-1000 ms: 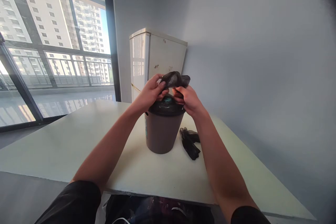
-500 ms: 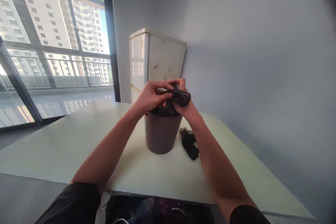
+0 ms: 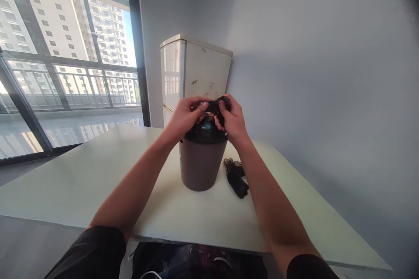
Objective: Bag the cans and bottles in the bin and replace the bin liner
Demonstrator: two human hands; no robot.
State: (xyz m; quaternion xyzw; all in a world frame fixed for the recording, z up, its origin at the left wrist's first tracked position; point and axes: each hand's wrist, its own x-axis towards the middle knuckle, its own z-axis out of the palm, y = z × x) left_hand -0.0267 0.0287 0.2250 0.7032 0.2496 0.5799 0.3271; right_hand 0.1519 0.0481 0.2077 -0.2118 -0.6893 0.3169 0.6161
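A small brown bin [image 3: 200, 165] stands on the white table [image 3: 98, 174]. A black plastic bag [image 3: 206, 127] fills its mouth, its top gathered above the rim. My left hand [image 3: 185, 117] pinches the gathered bag top from the left. My right hand [image 3: 233, 120] grips the same bunch from the right. Both hands meet just over the bin.
A crumpled spare black bag [image 3: 236, 177] lies on the table right of the bin. A white fridge [image 3: 193, 76] stands behind, in the corner against the grey wall. Large windows [image 3: 65, 61] are at the left. A dark bag [image 3: 196, 263] sits below the table's near edge.
The hands rose slightly and shifted their hold on the bag's gathered top; the loose bunch that stuck up a second ago is now pulled tight between the fingers.
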